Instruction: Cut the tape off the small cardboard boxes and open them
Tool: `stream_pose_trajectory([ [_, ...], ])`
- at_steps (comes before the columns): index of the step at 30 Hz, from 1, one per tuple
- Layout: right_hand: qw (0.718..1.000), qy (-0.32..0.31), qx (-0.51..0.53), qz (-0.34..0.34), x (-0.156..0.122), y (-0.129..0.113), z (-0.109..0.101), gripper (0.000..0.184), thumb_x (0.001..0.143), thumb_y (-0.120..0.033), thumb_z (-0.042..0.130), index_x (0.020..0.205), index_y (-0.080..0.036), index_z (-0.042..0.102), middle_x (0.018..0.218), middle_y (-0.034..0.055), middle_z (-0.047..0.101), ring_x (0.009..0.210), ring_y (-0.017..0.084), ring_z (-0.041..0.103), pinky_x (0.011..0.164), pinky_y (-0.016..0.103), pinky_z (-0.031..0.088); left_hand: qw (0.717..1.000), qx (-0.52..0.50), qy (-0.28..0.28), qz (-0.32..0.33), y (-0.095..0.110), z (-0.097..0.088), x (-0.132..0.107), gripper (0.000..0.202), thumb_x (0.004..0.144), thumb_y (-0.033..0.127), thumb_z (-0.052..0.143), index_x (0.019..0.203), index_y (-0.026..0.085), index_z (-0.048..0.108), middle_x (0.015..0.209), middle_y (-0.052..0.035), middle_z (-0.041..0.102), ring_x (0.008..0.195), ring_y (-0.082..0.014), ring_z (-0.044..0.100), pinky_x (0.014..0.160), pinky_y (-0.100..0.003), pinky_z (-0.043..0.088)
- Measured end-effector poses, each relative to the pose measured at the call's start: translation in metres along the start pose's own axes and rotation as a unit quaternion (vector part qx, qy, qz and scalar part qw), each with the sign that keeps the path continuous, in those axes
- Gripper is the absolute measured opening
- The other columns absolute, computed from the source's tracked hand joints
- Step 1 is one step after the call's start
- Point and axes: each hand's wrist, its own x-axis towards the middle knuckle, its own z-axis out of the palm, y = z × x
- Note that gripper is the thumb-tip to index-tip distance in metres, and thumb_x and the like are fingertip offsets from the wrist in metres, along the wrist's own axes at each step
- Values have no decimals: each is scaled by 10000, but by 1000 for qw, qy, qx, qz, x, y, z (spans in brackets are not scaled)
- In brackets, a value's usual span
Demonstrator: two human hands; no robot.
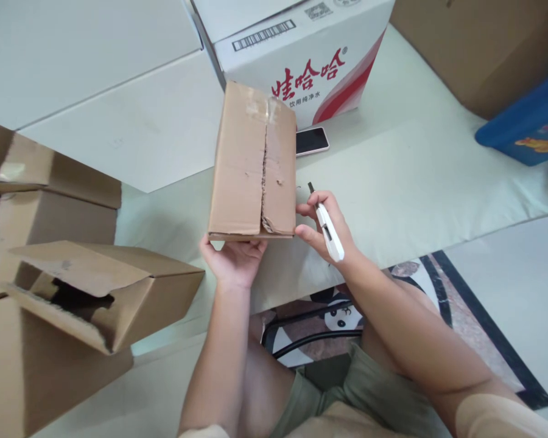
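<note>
A small brown cardboard box [251, 164] stands tilted above the pale table [406, 176], its taped centre seam torn along its length. My left hand [232, 258] holds it from beneath at its near edge, fingers closed round the bottom. My right hand [324, 225] sits just right of the box, closed on a white utility knife [327, 230] whose dark tip points up and away from the box. The right thumb touches the box's lower right corner.
A white carton with red print [301, 48] stands behind the box, a black phone [311, 141] beside it. An opened cardboard box [105, 292] lies at left among other cartons. A blue bin [530, 121] and a large brown box [484, 42] sit at right.
</note>
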Motion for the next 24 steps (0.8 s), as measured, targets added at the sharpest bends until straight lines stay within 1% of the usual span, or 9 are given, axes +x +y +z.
stream_pose_trajectory([
  [2, 999, -18, 24, -33, -1, 1, 1, 635, 792, -686, 803, 1094, -324, 378, 1184, 43, 727, 1247, 234, 682, 1168, 477, 447, 1000, -6, 11, -13, -1, 4, -4, 557, 868, 683, 454, 1064, 196, 639, 848, -79, 649, 658, -201, 578, 668, -381, 576],
  [5, 997, -40, 43, -53, -2, 0, 3, 640, 795, -593, 840, 1109, -334, 347, 1273, 52, 686, 1306, 240, 651, 1198, 480, 429, 999, -14, 19, -24, -4, 9, -9, 520, 883, 671, 448, 1026, 203, 624, 821, -65, 617, 667, -202, 566, 697, -396, 587],
  [7, 998, -34, 27, -36, -2, 0, 4, 665, 769, -578, 860, 1105, -329, 343, 1235, 47, 673, 1244, 250, 665, 1154, 479, 460, 999, -16, 26, -32, -8, 11, -12, 499, 890, 668, 444, 978, 207, 613, 788, -49, 584, 664, -198, 558, 699, -390, 587],
  [10, 999, 15, -37, 14, -3, 4, 7, 674, 745, -603, 860, 1107, -313, 371, 1102, 23, 637, 1079, 242, 660, 1027, 470, 507, 998, -21, 32, -51, -15, 15, -17, 505, 897, 680, 433, 935, 206, 602, 754, -29, 542, 659, -187, 554, 701, -372, 592],
  [12, 998, 31, -53, 26, -2, 7, 8, 656, 758, -615, 843, 1105, -309, 378, 1073, 15, 609, 1035, 231, 645, 986, 461, 514, 997, -25, 31, -67, -19, 17, -20, 520, 902, 683, 429, 944, 199, 613, 768, -33, 546, 694, -192, 582, 727, -369, 603],
  [14, 999, 32, -37, 2, -1, 6, 10, 642, 775, -618, 826, 1087, -315, 355, 1138, 25, 600, 1077, 234, 646, 1004, 461, 517, 996, -27, 32, -79, -22, 18, -22, 535, 903, 687, 429, 946, 190, 622, 778, -42, 557, 720, -197, 599, 731, -362, 609],
  [17, 997, 42, -14, -66, 1, 0, 12, 649, 779, -610, 828, 1039, -322, 307, 1265, 44, 585, 1184, 255, 637, 1055, 477, 513, 995, -22, 31, -93, -23, 17, -23, 533, 907, 685, 425, 903, 188, 618, 770, -54, 569, 711, -200, 601, 681, -345, 604],
  [19, 994, 41, -3, -101, 1, -2, 12, 650, 781, -576, 847, 1031, -324, 303, 1277, 42, 587, 1198, 257, 633, 1069, 485, 509, 994, -17, 22, -106, -22, 15, -23, 530, 923, 677, 408, 865, 189, 607, 759, -60, 576, 707, -201, 610, 662, -334, 599],
  [24, 992, 61, 15, -108, -3, 6, 11, 570, 838, -527, 823, 1094, -337, 350, 1201, 11, 590, 1014, 191, 648, 931, 413, 560, 988, -12, -41, -148, -18, 11, -24, 544, 963, 667, 401, 864, 181, 626, 771, -77, 625, 714, -194, 648, 713, -327, 614],
])
